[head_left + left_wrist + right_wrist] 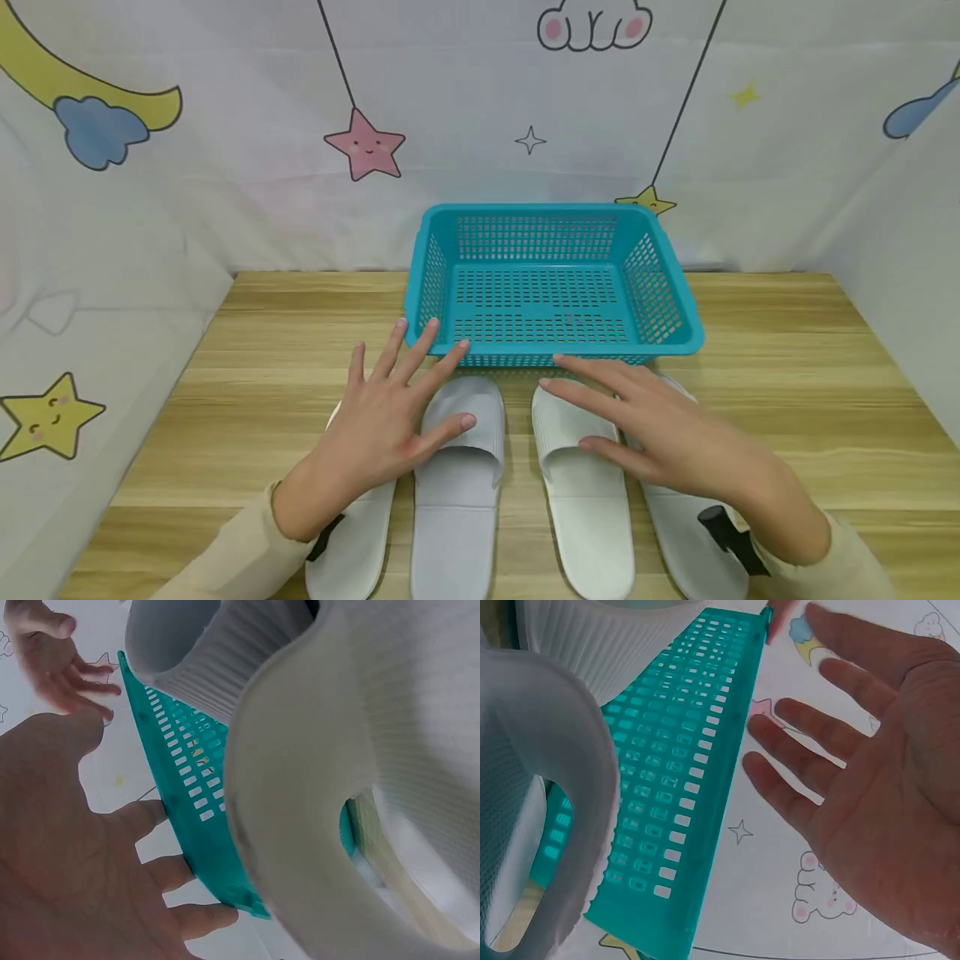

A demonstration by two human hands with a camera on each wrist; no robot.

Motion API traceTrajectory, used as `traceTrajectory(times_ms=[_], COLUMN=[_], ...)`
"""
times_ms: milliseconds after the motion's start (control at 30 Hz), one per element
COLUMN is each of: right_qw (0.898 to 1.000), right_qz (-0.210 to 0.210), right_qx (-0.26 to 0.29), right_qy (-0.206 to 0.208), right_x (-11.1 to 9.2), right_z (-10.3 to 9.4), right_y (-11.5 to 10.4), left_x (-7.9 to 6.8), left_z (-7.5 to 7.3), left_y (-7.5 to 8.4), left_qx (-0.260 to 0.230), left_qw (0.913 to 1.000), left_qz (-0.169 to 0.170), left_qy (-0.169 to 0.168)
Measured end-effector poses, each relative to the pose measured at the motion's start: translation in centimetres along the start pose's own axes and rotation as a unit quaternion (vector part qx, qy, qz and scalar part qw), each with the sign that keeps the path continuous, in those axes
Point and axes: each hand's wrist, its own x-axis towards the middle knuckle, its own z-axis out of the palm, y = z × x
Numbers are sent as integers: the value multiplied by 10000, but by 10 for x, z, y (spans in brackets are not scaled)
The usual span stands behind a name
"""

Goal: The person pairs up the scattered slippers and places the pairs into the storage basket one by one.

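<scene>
My left hand (pixel 378 425) is spread with straight fingers above the left slippers, its fingertips by the front left rim of a turquoise plastic basket (pixel 555 348). Whether they touch the rim I cannot tell. Under that hand lie an off-white slipper (pixel 352 533), partly hidden, and a grey slipper (pixel 453 533). My right hand (pixel 667 425) hovers over a second off-white slipper (pixel 592 533) and a second grey slipper (pixel 693 542), fingers extended leftward. In the right wrist view its palm (pixel 900 780) is bare. The left palm (pixel 75 847) holds nothing either.
The slippers lie side by side on a wood-grain table (pixel 787 400), toes toward the basket. A white cloth backdrop (pixel 465 100) with cartoon stars rises behind the basket and along both sides. Black straps (pixel 731 537) circle the wrists.
</scene>
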Motion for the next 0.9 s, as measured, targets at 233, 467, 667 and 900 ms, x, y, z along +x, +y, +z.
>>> traceTrajectory(times_ms=[233, 467, 667, 900], right_qw=[9993, 9984, 9952, 9945], right_qz=[-85, -291, -170, -119], right_qx=[-134, -47, -59, -58], right_qy=[-350, -478, -960, -1040], right_x=[-1, -1, -2, -4], right_z=[8, 14, 16, 17], right_y=[5, 10, 9, 7], left_x=[0, 1, 0, 0], left_z=[-1, -2, -1, -4], left_y=[0, 0, -3, -4], left_qx=[20, -17, -6, 15], left_qw=[10000, 9999, 9999, 9997], left_qz=[31, 110, 162, 236], left_qy=[23, 54, 38, 41])
